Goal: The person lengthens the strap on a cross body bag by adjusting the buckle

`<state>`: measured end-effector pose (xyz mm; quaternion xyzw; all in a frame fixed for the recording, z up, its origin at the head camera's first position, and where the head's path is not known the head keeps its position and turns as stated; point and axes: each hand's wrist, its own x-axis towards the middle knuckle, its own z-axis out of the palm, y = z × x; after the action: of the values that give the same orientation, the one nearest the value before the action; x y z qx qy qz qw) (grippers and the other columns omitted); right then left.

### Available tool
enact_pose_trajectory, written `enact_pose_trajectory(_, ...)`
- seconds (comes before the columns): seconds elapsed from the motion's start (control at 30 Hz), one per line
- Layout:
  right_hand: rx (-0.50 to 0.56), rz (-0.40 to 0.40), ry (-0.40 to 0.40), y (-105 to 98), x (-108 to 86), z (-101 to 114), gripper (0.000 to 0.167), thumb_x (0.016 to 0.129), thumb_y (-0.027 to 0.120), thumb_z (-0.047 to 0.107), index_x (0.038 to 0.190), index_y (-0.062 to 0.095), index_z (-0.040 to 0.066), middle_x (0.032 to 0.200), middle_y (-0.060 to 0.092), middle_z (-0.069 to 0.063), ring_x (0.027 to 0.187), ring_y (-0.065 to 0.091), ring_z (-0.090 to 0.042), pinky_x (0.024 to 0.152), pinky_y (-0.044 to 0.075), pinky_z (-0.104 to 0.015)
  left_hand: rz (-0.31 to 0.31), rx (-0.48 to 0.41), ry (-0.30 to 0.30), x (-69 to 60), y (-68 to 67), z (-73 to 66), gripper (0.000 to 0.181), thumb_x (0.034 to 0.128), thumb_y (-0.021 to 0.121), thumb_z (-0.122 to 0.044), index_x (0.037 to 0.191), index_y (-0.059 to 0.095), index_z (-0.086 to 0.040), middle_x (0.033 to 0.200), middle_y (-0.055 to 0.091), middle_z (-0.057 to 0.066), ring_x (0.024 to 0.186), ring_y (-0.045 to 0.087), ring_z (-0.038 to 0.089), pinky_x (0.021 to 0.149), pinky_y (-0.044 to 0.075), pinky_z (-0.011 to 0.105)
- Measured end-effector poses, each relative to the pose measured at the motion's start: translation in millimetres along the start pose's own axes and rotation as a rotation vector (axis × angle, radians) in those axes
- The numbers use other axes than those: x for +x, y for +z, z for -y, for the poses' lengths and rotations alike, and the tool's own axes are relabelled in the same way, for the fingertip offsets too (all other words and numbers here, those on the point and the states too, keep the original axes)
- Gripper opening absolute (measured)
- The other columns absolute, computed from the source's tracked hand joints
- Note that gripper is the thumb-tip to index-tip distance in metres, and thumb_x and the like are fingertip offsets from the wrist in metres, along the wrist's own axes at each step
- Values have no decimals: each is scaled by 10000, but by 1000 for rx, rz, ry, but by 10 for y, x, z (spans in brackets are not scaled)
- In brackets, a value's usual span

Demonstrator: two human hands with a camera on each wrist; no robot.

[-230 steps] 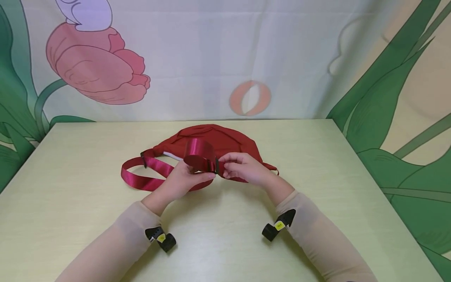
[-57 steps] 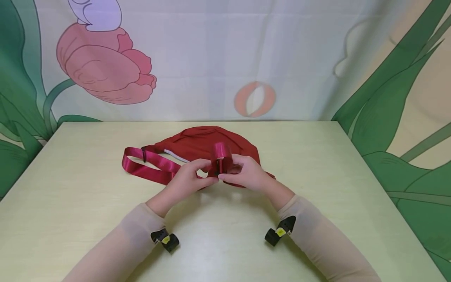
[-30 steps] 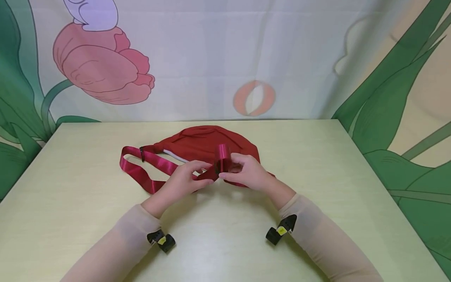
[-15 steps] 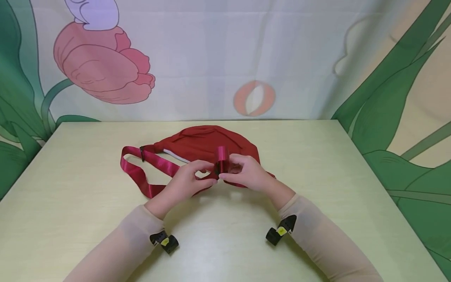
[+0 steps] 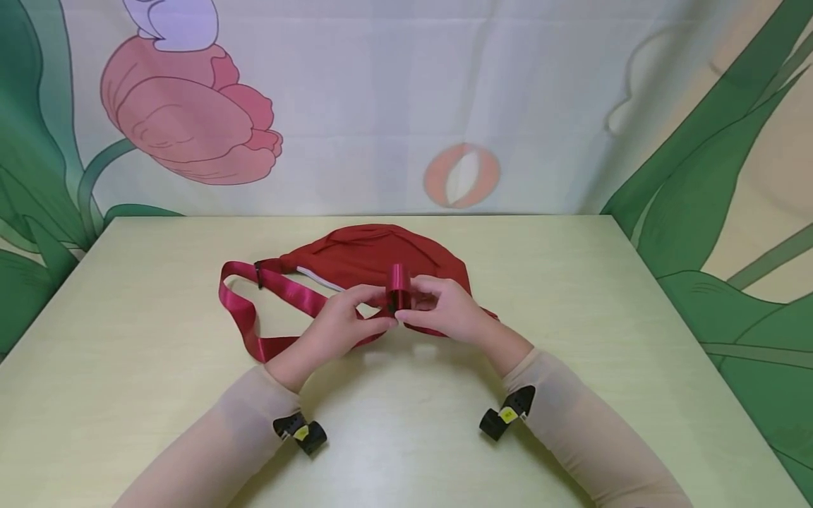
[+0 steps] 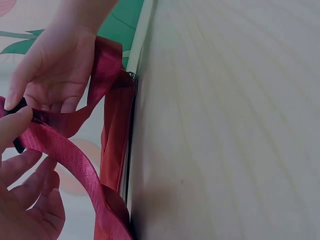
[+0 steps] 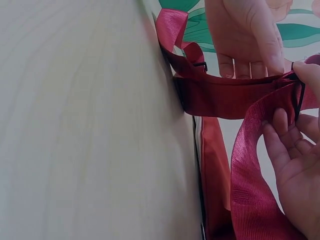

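Note:
A red waist bag [image 5: 394, 247] lies on the table with a white zipper edge [image 5: 320, 279] at its left. Its shiny crimson strap [image 5: 288, 284] runs left in a loop, past a black slider at the bag's end. Between both hands, a short strap loop [image 5: 398, 276] stands up at a second black slider [image 7: 300, 102]. With thumb and fingers my left hand [image 5: 341, 323] pinches the strap on the slider's left side. My right hand [image 5: 449, 307] pinches the strap at the slider; its fingertips are partly behind the strap. The bag's front middle is hidden by the hands.
The pale wooden table [image 5: 406, 423] reaches back to a printed curtain [image 5: 356, 106] with a pink flower and green leaves. A small black camera sits on each sleeve, the left camera [image 5: 301, 432] and the right camera [image 5: 507, 414].
The standing loop is smaller and further right than several seconds ago. My right hand has come onto the slider. Over the last second, the left strap loop has spread towards the front.

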<state>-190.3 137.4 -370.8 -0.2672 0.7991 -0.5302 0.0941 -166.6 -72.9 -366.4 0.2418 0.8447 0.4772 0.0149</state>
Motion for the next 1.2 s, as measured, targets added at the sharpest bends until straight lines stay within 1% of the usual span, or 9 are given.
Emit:
enact_pose_trajectory(0.17,6,12,-10,5,10,-2,372,813,734,161,1163,628,91,1017,616,-14,855,604,-189,813,509,-291,-7,17,-19,-6,-14,17,391,800,746,-150,1172,641,-95,1083,630,41,983,564,226,669,484,299)
enact_pose_trajectory(0.33,13,-3,-11,0,4,7,374,811,735,150,1162,629,78,1014,611,-24,861,596,-197,810,511,-295,2,38,-25,-31,-49,49,386,806,740,-158,1169,638,-74,1089,627,53,998,565,239,707,514,306)
enact_pose_trajectory(0.57,12,-5,19,-7,-4,19,401,807,737,125,1182,619,50,1009,603,-52,864,587,-205,819,506,-287,32,60,-52,-60,-80,84,397,809,737,-157,1172,624,-42,1110,618,94,1006,564,262,796,509,391)
enact_pose_trajectory(0.63,9,-7,28,-7,-3,25,406,809,731,105,1191,612,38,1011,600,-62,866,584,-204,825,504,-289,37,65,-59,-57,-78,82,414,809,737,-159,1187,616,-43,1119,615,96,1008,563,258,796,508,395)
enact_pose_trajectory(0.7,3,-7,30,-2,-2,37,412,812,721,76,1201,601,16,1019,600,-80,866,583,-212,829,504,-301,39,63,-61,-46,-68,73,441,807,740,-168,1211,605,-53,1118,616,86,1004,561,243,777,512,377)
enact_pose_trajectory(0.83,-1,3,26,12,-5,52,430,813,705,31,1220,576,-23,1055,598,-114,866,581,-232,834,505,-337,27,52,-23,-16,-34,42,472,807,742,-181,1241,593,-71,1113,620,64,977,554,228,704,507,324)
enact_pose_trajectory(0.97,1,9,28,18,-15,54,436,812,714,53,1225,584,4,1078,597,-93,869,580,-213,834,503,-326,14,52,2,-2,-14,16,415,811,737,-177,1203,625,-97,1101,623,40,982,552,211,686,494,301)
enact_pose_trajectory(1.07,5,4,23,12,-20,30,420,809,729,94,1206,605,39,1053,602,-66,862,586,-197,828,503,-302,11,59,-6,-9,-17,12,393,812,735,-168,1182,635,-84,1096,622,48,994,553,206,706,504,298)
enact_pose_trajectory(1.2,11,-5,5,0,-20,0,403,803,741,130,1181,621,55,1009,603,-50,847,592,-200,813,509,-294,23,81,-27,-27,-37,23,401,812,735,-174,1182,630,-60,1104,621,66,999,559,225,738,518,321)
